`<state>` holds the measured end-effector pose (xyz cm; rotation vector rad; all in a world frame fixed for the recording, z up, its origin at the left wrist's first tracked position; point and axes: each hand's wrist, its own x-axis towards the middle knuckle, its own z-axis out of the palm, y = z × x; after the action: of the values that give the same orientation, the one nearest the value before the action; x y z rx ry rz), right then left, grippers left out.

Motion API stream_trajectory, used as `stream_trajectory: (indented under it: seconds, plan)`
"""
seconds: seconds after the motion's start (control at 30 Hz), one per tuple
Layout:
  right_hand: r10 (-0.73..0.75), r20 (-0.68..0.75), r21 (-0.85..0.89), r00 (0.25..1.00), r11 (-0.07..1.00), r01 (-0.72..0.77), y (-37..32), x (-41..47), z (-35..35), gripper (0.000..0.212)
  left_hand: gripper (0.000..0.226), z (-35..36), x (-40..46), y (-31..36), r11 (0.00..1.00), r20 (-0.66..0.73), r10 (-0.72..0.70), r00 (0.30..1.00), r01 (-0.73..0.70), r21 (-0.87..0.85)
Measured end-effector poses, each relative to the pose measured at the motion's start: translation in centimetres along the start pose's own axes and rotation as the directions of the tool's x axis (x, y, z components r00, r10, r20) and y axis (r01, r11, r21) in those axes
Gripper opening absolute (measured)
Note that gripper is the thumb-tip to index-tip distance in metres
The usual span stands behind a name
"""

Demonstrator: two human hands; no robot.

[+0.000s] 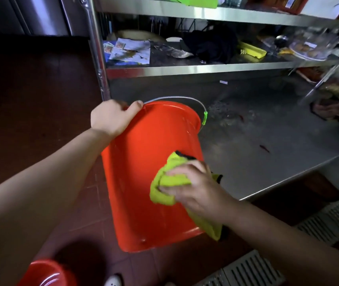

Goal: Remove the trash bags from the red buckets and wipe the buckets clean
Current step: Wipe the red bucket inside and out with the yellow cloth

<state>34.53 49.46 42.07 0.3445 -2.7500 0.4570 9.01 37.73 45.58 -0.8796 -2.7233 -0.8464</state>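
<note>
Red bucket (144, 182), tilted with its mouth turned away, is gripped at the rim by the left hand (113, 118), thumb hooked over the edge. Below that grip, the right hand (193, 188) curls its fingers around a yellow-green cloth (168, 182) pressed to the bucket's outer wall. Beyond stands a steel shelf rack (185, 69); a second red bucket (47, 273) sits lower left, and a floor drain grate (251, 271) lies lower right.

Dim, dark floor (30, 100); glare on steel shelf (185, 70) edges; motion blur upper right; wide-angle bending.
</note>
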Motion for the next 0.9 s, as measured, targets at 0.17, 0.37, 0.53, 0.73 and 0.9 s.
stream_trajectory:
  seconds: [0.17,0.37,0.53,0.73,0.9]
  plan:
    - [0.14,-0.148,-0.006,0.979,0.99,-0.142,5.2,10.0,-0.3,0.032,0.075,0.2,0.0,-1.5,0.998,-0.016,-0.02,1.0,0.019,-0.057]
    - [0.199,-0.163,-0.002,0.966,0.979,-0.203,6.0,13.7,-0.3,0.027,0.079,0.3,-1.1,-2.8,0.986,-0.051,-0.121,0.991,0.114,-0.122]
    - [0.172,-0.091,-0.027,0.981,0.984,-0.175,2.2,8.4,0.1,0.03,0.065,0.0,-2.1,-3.3,0.973,-0.022,-0.129,0.991,0.123,-0.193]
    - [0.062,0.01,-0.017,0.998,0.998,-0.062,-1.5,-1.6,-0.2,0.031,0.064,-0.7,-2.6,-3.3,0.952,0.021,-0.17,0.985,0.17,-0.253]
    - [-0.02,0.037,0.006,0.999,1.0,0.019,-1.3,-1.9,-0.2,0.03,0.063,-1.0,-2.6,-3.7,0.936,0.04,-0.214,0.976,0.216,-0.276]
